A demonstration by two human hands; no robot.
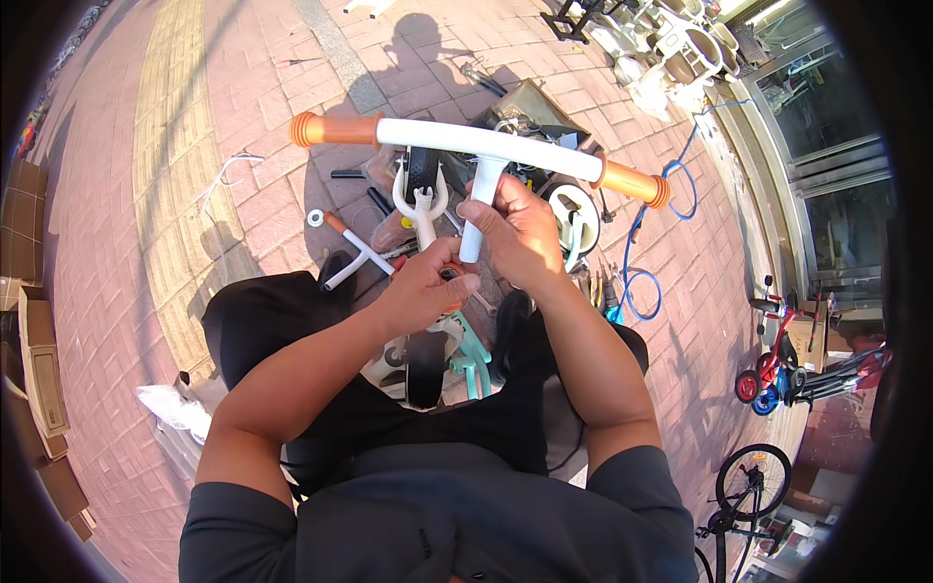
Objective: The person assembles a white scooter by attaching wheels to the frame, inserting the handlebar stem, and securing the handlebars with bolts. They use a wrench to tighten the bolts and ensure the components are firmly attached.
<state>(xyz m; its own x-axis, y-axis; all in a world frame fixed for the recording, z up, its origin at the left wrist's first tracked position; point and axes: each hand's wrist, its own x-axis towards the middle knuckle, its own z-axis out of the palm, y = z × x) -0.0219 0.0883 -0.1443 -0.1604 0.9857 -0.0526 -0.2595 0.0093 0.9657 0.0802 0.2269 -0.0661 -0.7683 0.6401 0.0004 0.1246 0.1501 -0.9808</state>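
Pinching the white handlebar (437, 137) by its stem, the grip of my right hand (522, 238) sits toward one o'clock on my remote feed, the crossbar spanning twelve. Just beside the stem's lower end is my left hand (426, 286), fingers curled; from here I can't tell whether its grip holds anything. A black wheel (425, 377) shows at seven o'clock, a smaller handlebar (368, 252) lies at ten on brick pavement (117, 291), a blue hose (637, 227) at two.

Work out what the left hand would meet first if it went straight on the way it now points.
Probably the white handlebar stem, whose lower end lies just ahead of the left hand; depth is unclear, so the hand might pass beneath it.
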